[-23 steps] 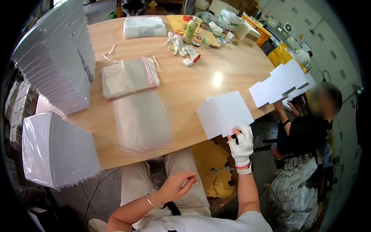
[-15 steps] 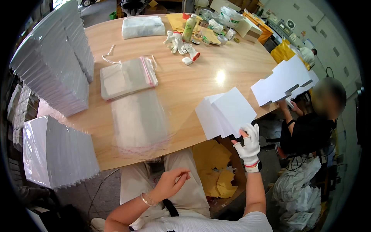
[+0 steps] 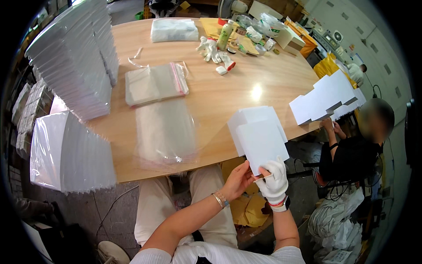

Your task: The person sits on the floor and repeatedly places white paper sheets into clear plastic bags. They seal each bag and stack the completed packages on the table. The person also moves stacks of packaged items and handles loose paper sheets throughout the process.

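Note:
A top bundle of white paper [image 3: 263, 145] is tilted toward me at the table's front edge, over a further white stack [image 3: 239, 127]. My bare left hand [image 3: 238, 179] is closed at its lower left corner, thumb and fingertips on the paper. In a white glove with bare thumb and finger showing, my right hand [image 3: 273, 179] grips its lower right edge. Left of the paper, loose clear plastic sleeves [image 3: 165, 132] lie flat, with a thicker pile of clear sleeves [image 3: 154, 83] behind them.
Tall stacks of plastic-wrapped white paper [image 3: 72, 57] and a shorter one [image 3: 70, 154] stand at left. Gloves [image 3: 209, 49], a bottle [image 3: 225, 35] and packing odds lie at the back. A co-worker [image 3: 351, 145] sits at right by more white paper [image 3: 323, 99].
My left hand has come up from my lap to the paper. My right hand has closed on the top bundle, which has shifted toward me. The whole view has tilted slightly.

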Tool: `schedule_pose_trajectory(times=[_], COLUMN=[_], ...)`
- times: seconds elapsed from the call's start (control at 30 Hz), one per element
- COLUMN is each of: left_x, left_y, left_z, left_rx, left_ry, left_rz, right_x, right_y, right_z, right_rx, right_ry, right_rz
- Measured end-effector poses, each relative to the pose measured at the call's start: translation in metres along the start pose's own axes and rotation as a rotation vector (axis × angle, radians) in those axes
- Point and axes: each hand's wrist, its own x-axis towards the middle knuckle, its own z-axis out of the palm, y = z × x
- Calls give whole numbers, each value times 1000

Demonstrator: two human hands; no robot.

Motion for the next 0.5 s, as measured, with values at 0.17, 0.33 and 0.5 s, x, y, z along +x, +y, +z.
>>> schedule_pose_trajectory(times=[0.17,0.33,0.5], left_x=[4,4,15], left_y=[-12,-4,18], left_z=[-1,2,-9], left_rx=[-173,142,1005], left_ry=[-70,70,175], left_rz=[13,110,485], right_x=[-4,-15,-49], right_y=[-3,-5,4], right_z=[3,-4,18], right_rx=[63,101,1615], right_ry=[20,116,251], right_rz=[64,129,1396])
